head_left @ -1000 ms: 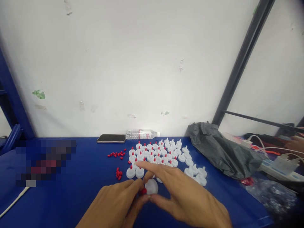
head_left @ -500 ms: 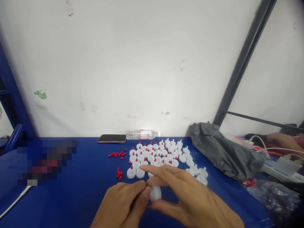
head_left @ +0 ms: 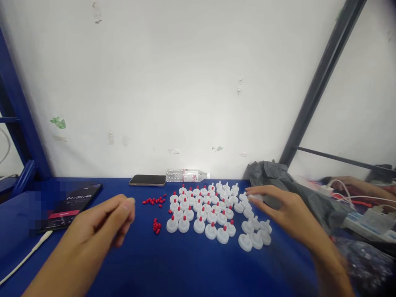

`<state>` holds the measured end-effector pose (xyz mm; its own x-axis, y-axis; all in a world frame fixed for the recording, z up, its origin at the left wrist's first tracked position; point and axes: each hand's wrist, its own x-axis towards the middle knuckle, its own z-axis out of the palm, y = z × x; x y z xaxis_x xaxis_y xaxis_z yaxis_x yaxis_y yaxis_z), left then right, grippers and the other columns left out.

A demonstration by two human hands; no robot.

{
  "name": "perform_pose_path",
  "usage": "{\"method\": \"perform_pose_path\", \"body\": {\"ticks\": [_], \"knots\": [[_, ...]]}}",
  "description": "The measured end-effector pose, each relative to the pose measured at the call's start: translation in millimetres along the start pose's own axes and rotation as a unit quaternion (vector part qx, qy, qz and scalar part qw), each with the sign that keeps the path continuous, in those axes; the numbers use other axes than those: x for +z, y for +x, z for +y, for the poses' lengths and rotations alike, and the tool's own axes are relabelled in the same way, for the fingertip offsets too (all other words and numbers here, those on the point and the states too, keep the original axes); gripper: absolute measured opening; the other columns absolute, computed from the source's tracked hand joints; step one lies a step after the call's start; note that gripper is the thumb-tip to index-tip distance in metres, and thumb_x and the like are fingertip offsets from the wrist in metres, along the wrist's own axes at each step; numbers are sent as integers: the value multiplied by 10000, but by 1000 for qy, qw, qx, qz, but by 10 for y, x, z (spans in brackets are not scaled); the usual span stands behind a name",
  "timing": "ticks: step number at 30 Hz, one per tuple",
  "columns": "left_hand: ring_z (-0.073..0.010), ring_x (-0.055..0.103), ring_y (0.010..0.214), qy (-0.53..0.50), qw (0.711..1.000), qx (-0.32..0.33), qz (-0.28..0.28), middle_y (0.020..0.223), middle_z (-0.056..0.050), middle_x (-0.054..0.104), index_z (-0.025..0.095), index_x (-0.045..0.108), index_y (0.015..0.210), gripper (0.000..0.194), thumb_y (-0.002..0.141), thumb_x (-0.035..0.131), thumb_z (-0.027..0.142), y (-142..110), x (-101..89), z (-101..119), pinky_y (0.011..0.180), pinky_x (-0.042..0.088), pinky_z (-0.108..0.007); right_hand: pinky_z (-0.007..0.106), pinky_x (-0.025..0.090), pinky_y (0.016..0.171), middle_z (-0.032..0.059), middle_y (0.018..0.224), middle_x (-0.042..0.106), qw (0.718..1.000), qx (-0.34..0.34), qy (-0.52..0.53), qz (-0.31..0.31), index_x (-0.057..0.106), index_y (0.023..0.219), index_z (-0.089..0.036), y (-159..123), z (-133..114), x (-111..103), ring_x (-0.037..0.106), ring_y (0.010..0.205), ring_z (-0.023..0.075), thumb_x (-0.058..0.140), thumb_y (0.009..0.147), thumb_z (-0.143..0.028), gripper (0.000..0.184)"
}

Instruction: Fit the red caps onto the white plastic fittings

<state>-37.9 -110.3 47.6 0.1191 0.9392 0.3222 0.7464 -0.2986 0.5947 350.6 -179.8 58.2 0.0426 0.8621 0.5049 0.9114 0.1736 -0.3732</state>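
Note:
My left hand is closed over the table's left part, thumb pressed against the curled fingers; whatever it may hold is hidden. My right hand reaches in from the right, thumb and forefinger apart beside the rear white nozzle caps with bare tips. A pale piece shows between those fingers, but I cannot tell if they touch it. Left of it, several white nozzle caps with red tips stand upright in rows. Small loose red tip covers lie in two groups between my left hand and these rows.
A clear water bottle and a phone lie along the wall. Another phone with a cable is at the left. A black plastic bag, a power strip and another person's hand are at the right.
My hands were together around a white nozzle cap in front; they are now apart. The left moved left, the right went to the bare-tipped caps. More red-tipped caps show in the front.

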Motion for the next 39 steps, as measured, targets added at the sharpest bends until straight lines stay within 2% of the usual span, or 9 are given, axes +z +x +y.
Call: {"method": "perform_pose_path", "body": {"ticks": [3,5,8,10,14,19,25,33,39], "knots": [[-184,610,717,36,998,35,29,797,32,670,287,651,938,431,890,378,617,25,120,14,639,473,-277,389,487,994,55,1152,718,999,-31,22,-21,702,1006,-241,62,43,-29,653,1089,267,544,956,-462,276],[-207,639,808,72,994,81,8,954,16,705,316,678,987,379,906,401,563,145,220,36,700,477,-312,382,503,931,56,1097,718,997,-58,23,-49,692,962,-240,170,53,-32,654,1021,248,546,951,-493,292],[-233,651,866,125,979,152,-53,981,-13,711,310,689,967,317,925,413,460,482,339,55,749,464,-349,353,498,821,50,964,719,995,-70,4,-74,680,903,-234,384,111,-2,650,887,218,553,949,-501,298],[-260,638,887,175,970,163,-30,963,-46,706,272,683,945,308,944,408,412,729,418,31,735,442,-364,336,475,762,27,837,705,994,-73,-6,-79,674,858,-230,502,181,59,637,784,196,552,951,-497,308],[-258,612,924,154,969,185,-51,949,-46,705,251,675,945,299,962,421,409,1008,612,-134,740,428,-355,315,437,710,-11,671,662,994,-72,-11,-81,678,831,-223,570,333,248,604,663,168,555,950,-490,317],[-241,611,962,103,968,200,-114,962,-13,711,274,697,939,260,932,509,454,958,765,-315,773,445,-344,279,435,657,-17,676,690,990,-47,36,-126,680,846,-217,485,420,376,625,644,154,549,955,-479,312],[-230,627,947,86,966,193,-146,935,5,713,293,718,897,212,886,576,450,873,840,-262,773,454,-331,281,426,647,-15,669,701,988,-50,9,-146,675,837,-221,469,424,411,631,640,159,539,958,-456,298],[-243,642,891,121,969,161,-140,883,-15,706,275,720,839,218,859,592,450,846,933,-252,746,435,-347,279,425,632,-8,675,685,987,-47,25,-151,687,829,-213,449,385,392,614,630,155,555,943,-441,287],[-227,657,860,136,968,150,-148,892,-2,716,286,716,820,216,844,607,471,840,979,-227,707,428,-329,263,425,619,-6,665,682,982,-41,38,-181,671,761,-208,439,396,399,615,624,147,579,917,-411,272]]}}
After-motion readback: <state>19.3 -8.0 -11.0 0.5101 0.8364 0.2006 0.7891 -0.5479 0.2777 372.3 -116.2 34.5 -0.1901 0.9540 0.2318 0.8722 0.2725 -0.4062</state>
